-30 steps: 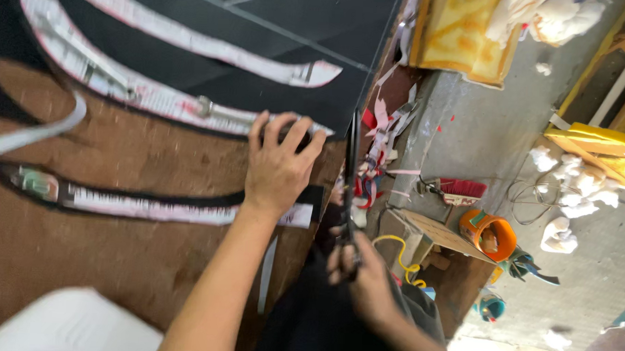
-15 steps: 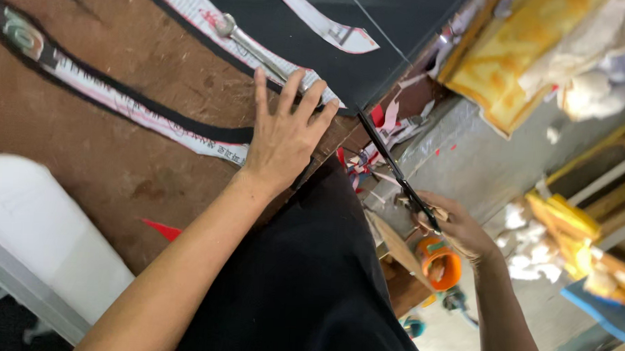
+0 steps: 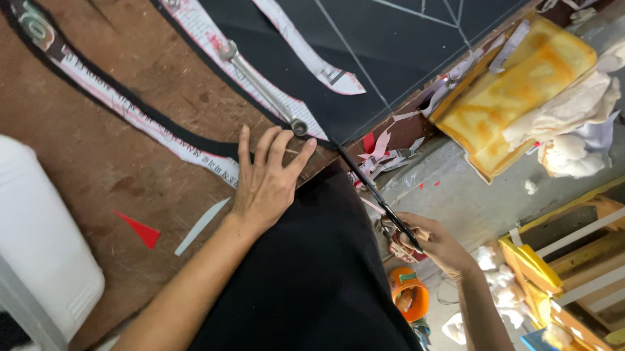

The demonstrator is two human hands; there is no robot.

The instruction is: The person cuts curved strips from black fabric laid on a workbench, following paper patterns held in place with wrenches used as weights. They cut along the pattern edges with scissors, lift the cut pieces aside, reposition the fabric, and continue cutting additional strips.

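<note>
Scissors [image 3: 377, 195] clenched in right hand [image 3: 431, 245] off the tabletop [image 3: 84, 160] edge, long axis running from handles at 4 o'clock up to blade tips at 10 o'clock, tips at the black fabric [image 3: 371, 74] edge. Left hand [image 3: 267, 184] flat, fingers spread, grip released, pressing fabric and paper pattern strip [image 3: 155, 132] at 9 o'clock of the blades, nearer the cloth. Fabric dark, matte, chalk-lined, draped over the edge.
</note>
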